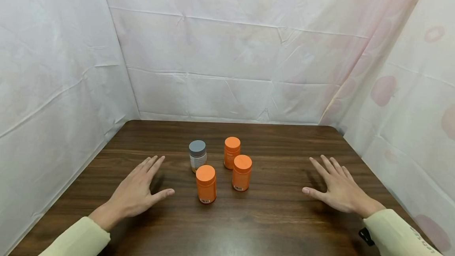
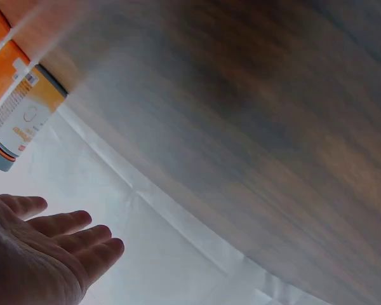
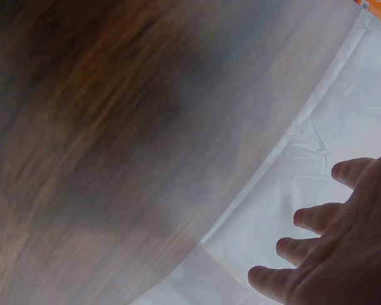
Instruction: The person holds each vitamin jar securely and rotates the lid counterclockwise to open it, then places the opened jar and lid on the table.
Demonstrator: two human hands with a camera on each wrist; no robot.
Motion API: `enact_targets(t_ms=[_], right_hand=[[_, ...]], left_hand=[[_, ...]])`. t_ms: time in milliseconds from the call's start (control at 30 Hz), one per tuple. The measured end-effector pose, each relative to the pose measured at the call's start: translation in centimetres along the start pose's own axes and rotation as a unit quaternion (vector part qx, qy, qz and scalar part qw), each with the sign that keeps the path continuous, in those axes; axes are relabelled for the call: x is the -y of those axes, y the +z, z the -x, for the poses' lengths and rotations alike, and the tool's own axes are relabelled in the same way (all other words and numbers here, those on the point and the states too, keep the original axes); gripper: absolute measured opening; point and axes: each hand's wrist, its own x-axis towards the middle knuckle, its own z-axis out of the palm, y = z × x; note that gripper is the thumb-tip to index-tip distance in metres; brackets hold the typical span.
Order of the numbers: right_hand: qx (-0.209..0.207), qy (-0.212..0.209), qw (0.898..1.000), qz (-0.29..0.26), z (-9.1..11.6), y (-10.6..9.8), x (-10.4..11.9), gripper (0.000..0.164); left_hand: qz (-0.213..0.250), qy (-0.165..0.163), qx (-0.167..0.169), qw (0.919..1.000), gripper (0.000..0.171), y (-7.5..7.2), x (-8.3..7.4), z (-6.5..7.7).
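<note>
Three orange bottles with orange lids stand upright mid-table: a front one, a right one and a rear one. A bottle with a grey lid and pale label stands behind the front orange one, which hides part of its base. To the left of the group my left hand is spread, thumb pointing toward the front bottle, holding nothing. Farther off on the right, my right hand is spread too, apart from every bottle. The left wrist view shows the grey-lidded bottle beyond the fingers.
The dark wood-grain table has rounded far corners. White sheets hang behind it and along both sides, the right one printed with pink fruit shapes. Something small and black shows at the right sleeve.
</note>
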Motion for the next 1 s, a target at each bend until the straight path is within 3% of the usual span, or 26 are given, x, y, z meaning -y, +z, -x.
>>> enact_targets(t_ms=[1000], right_hand=[[-0.005,-0.019,0.999,-0.029,0.3,-0.1,2.0,0.098]], left_hand=[[0.112,0.011,-0.047,0.9925,0.091,0.3,-3.0,0.1]])
